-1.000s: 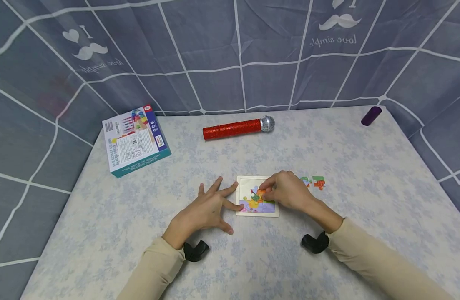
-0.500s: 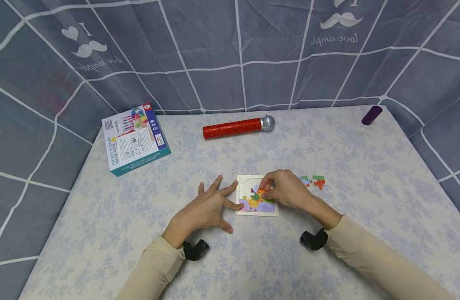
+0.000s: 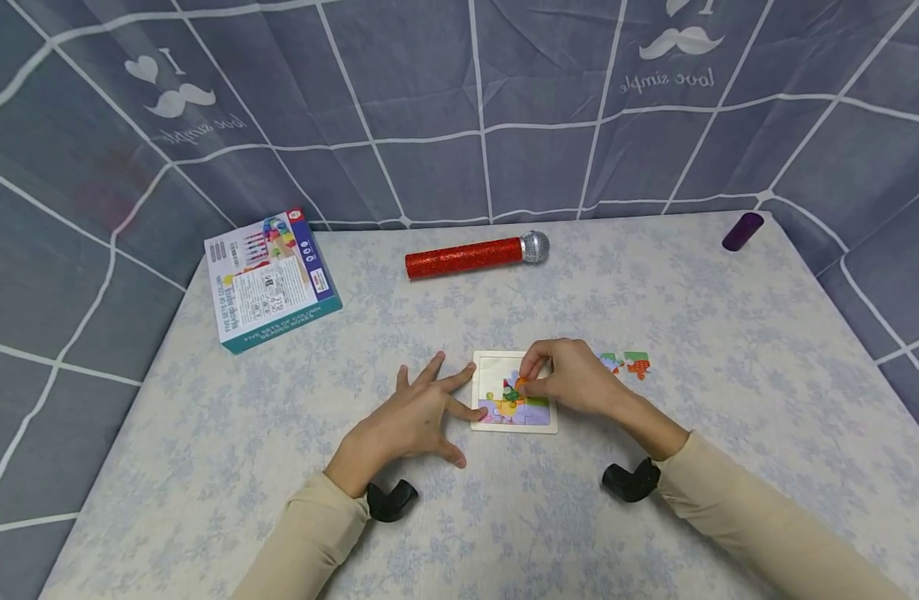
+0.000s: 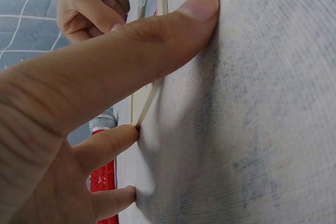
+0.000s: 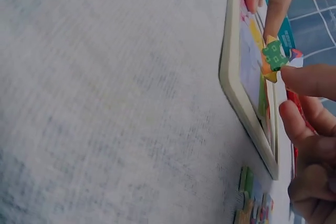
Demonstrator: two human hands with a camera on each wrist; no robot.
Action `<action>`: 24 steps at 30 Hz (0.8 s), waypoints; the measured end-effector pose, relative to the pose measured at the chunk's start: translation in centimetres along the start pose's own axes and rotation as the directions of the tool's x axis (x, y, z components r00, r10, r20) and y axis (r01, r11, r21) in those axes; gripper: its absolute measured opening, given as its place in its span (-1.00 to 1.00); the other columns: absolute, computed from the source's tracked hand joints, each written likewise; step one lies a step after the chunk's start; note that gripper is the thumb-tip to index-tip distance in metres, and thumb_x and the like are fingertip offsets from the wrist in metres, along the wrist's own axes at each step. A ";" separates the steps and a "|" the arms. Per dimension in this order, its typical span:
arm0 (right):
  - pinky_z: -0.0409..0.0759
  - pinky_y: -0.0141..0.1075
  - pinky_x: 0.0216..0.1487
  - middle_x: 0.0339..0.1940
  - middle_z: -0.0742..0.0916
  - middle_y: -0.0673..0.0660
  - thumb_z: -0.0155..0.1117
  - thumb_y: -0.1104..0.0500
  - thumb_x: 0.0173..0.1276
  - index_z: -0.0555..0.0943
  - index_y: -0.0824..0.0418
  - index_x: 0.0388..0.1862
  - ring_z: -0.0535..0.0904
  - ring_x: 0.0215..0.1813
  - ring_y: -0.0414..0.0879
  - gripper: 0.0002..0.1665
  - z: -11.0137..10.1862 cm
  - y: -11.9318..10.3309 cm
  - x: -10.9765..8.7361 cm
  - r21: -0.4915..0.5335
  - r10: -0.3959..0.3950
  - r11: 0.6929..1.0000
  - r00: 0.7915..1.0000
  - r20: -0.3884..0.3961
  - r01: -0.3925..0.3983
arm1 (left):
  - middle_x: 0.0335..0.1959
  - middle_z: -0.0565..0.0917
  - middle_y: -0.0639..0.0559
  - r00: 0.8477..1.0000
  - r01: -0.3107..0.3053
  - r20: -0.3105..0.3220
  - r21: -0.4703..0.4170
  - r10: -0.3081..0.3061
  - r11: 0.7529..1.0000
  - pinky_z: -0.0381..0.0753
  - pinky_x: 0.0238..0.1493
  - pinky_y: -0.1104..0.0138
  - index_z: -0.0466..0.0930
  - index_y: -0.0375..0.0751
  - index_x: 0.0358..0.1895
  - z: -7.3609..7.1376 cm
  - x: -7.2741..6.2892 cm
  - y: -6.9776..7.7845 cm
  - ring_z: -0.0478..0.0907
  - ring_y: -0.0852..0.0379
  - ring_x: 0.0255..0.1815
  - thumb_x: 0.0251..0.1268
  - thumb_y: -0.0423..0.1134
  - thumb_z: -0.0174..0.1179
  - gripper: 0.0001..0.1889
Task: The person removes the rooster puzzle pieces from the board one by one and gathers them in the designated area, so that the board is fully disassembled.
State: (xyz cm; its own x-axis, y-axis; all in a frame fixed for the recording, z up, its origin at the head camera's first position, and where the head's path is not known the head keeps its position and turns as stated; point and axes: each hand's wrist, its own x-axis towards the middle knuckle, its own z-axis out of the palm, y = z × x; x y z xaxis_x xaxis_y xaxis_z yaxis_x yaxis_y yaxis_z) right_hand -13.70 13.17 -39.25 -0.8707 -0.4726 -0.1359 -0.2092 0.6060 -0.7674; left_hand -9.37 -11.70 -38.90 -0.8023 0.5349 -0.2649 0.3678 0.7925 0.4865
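A person's left hand (image 3: 414,419) is resting with fingers spread, two fingertips touching the left edge of a square puzzle tray (image 3: 515,429). The right hand (image 3: 579,379) is pinching a green-patterned puzzle piece (image 5: 274,55) and holding it tilted over the partly filled tray. Loose pieces (image 3: 637,358) are lying just right of the tray. A red microphone (image 3: 466,257) is lying beyond it, and a box (image 3: 272,287) is sitting beyond the tray to its left.
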 end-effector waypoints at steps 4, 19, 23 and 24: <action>0.37 -0.36 -0.48 -0.48 0.69 -0.01 0.50 0.22 0.13 0.64 0.17 -0.40 0.50 -0.48 -0.14 -0.84 0.0 0.2 0.0 0.094 0.041 0.995 0.999 0.024 -0.043 | 0.53 0.19 0.04 1.000 -0.006 -0.002 -0.005 0.006 1.000 -0.23 0.25 -0.49 0.71 0.17 0.09 0.0 0.0 0.0 -0.25 -0.29 0.57 -0.33 -0.03 0.66 -0.32; 0.44 -0.34 -0.42 -0.51 0.72 -0.02 0.50 0.24 0.13 0.65 0.18 -0.38 0.60 -0.44 -0.12 -0.86 0.0 0.2 -0.2 0.133 0.056 0.990 0.998 0.016 -0.057 | 0.53 0.19 0.04 1.000 -0.005 -0.005 -0.001 0.005 1.000 -0.22 0.25 -0.49 0.70 0.17 0.09 0.0 0.0 0.0 -0.24 -0.28 0.57 -0.34 -0.03 0.66 -0.31; 0.42 -0.33 -0.43 -0.51 0.72 -0.02 0.47 0.24 0.14 0.65 0.15 -0.38 0.59 -0.43 -0.08 -0.87 -0.1 0.2 -0.2 0.139 0.072 0.988 0.997 -0.005 -0.070 | 0.53 0.19 0.03 1.000 -0.006 -0.003 -0.005 0.006 1.000 -0.22 0.25 -0.49 0.70 0.17 0.09 0.0 0.0 0.0 -0.24 -0.29 0.57 -0.34 -0.03 0.66 -0.31; 0.41 -0.33 -0.43 -0.51 0.72 -0.02 0.47 0.23 0.14 0.65 0.15 -0.37 0.58 -0.43 -0.08 -0.87 -0.1 0.2 -0.2 0.141 0.071 0.988 0.997 -0.004 -0.070 | 0.53 0.19 0.03 1.000 -0.005 -0.003 -0.004 0.005 1.000 -0.22 0.25 -0.49 0.70 0.17 0.09 0.0 0.0 0.0 -0.25 -0.29 0.57 -0.33 -0.03 0.66 -0.32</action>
State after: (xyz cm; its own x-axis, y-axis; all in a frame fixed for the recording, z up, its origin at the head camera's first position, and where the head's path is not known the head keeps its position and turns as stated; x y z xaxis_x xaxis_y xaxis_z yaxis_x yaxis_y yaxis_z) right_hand -13.60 13.45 -39.35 -0.8852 -0.4255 -0.1878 -0.0828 0.5414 -0.8366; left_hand -9.36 -11.69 -38.84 -0.8016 0.5384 -0.2599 0.3700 0.7882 0.4917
